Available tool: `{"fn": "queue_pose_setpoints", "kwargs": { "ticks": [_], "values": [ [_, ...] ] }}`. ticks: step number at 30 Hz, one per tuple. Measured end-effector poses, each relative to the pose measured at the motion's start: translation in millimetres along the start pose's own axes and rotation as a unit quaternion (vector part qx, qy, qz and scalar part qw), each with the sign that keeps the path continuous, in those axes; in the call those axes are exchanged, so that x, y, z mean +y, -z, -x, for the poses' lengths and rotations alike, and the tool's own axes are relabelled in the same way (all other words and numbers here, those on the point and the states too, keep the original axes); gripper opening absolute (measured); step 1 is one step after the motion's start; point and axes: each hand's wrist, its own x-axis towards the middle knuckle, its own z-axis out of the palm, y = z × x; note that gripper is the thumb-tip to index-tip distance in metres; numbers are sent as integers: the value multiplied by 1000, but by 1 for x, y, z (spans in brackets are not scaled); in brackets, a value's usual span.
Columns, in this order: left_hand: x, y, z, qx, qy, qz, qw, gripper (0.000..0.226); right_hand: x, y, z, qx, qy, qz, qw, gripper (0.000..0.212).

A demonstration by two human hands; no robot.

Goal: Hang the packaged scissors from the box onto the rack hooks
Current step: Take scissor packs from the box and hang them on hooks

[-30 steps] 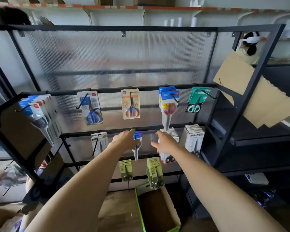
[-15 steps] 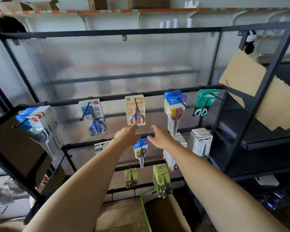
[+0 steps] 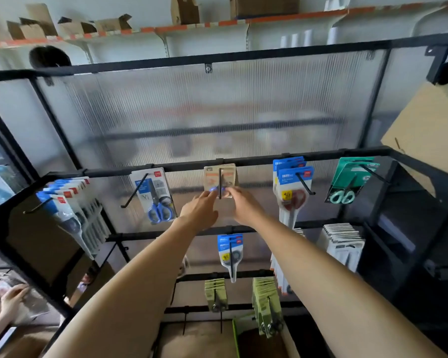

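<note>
A beige pack of orange-and-blue scissors (image 3: 219,175) hangs on the middle hook of the rack's top bar (image 3: 256,159). My left hand (image 3: 199,209) pinches its lower left corner. My right hand (image 3: 243,205) pinches its lower right corner. The black hook runs down the front of the pack between my fingertips. The cardboard box with a green rim (image 3: 234,337) stands on the floor below the rack, and its inside is dark.
More packs hang around: blue-handled scissors (image 3: 157,198) at left, red-handled (image 3: 292,188) and teal (image 3: 347,183) at right, one blue pack (image 3: 229,251) below, white packs (image 3: 343,244), green packs (image 3: 267,306). Another person's hand (image 3: 11,301) works at lower left.
Both hands rose from the blue pack on the second bar up to the beige pack on the top bar and now pinch its lower corners. My view tilted upward.
</note>
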Motion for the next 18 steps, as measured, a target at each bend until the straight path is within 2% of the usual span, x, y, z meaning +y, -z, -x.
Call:
{"fn": "queue_pose_setpoints", "kwargs": {
  "ticks": [2,6,10,14,16,18],
  "values": [
    [8,-6,-1,2,3,-5,1000,49,8,0,5,-3,-7,-6,1000,58],
    [37,-19,-1,31,-38,54,997,25,38,9,32,24,-42,-39,998,38],
    [76,-27,-1,42,-64,37,996,30,68,29,72,43,-57,-64,995,9],
    [111,-18,2,54,-98,49,993,28,87,59,108,50,-98,-24,994,13],
    [125,-12,4,72,-158,44,984,26,98,72,115,96,-97,-14,991,10],
    [135,-9,6,77,-214,45,973,35,102,82,113,130,-78,-11,988,14]
  ]
}}
